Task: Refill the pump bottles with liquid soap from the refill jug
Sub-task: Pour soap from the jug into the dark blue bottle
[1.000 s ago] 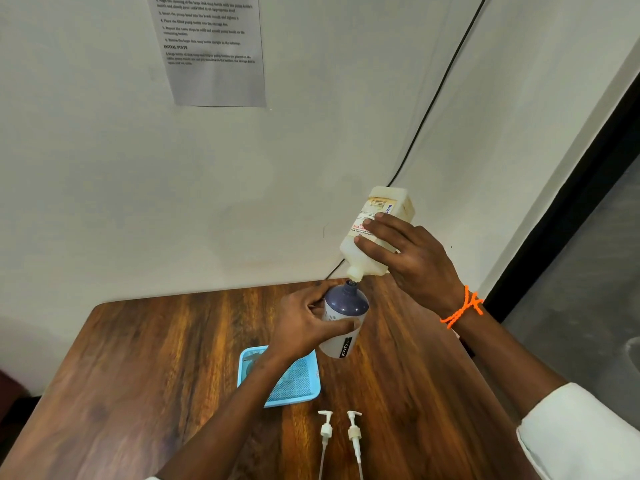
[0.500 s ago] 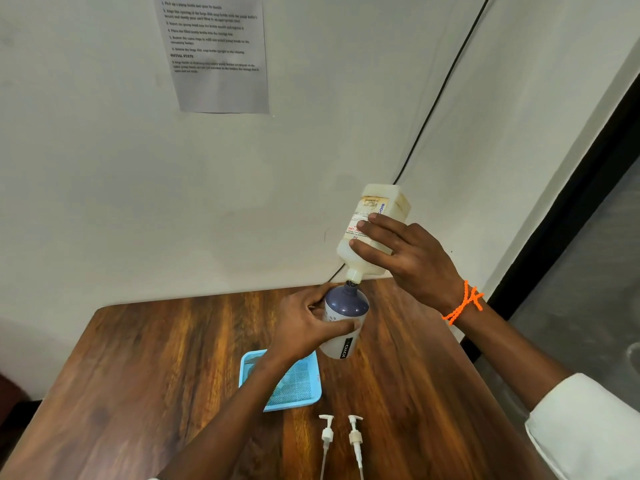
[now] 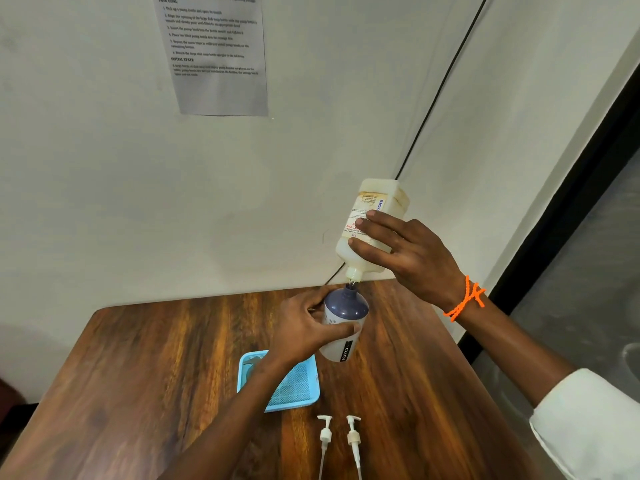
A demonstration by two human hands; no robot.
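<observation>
above the far end of the wooden table (image 3: 138, 375), the right hand (image 3: 412, 258) holds the refill jug (image 3: 372, 223) tipped nearly upside down, fingers wrapped across its label, nozzle just over the neck of a pump bottle (image 3: 343, 323). left hand (image 3: 304, 330) grips that bottle round its body, thumb across the front, held up off the table & tilted a bit toward the jug. a thin bit of soap seems to show at the nozzle, so pouring looks underway, tho can't tell how full the bottle is; its walls are opaque.

progress, as a guess: early to mid. only this one bottle is in view w/ its top off. two pump heads (image 3: 325, 434) lie side by side at the near edge, tubes pointing toward the camera, neither screwed on yet. a blue tray (image 3: 304, 396) sits just behind them, partly hidden by the left forearm; smth may lie in it but can't make it out.

still left: finish this fill, fit a pump head, do any 2nd bottle (two heads suggest one, not seen here), set the jug upright.
</observation>
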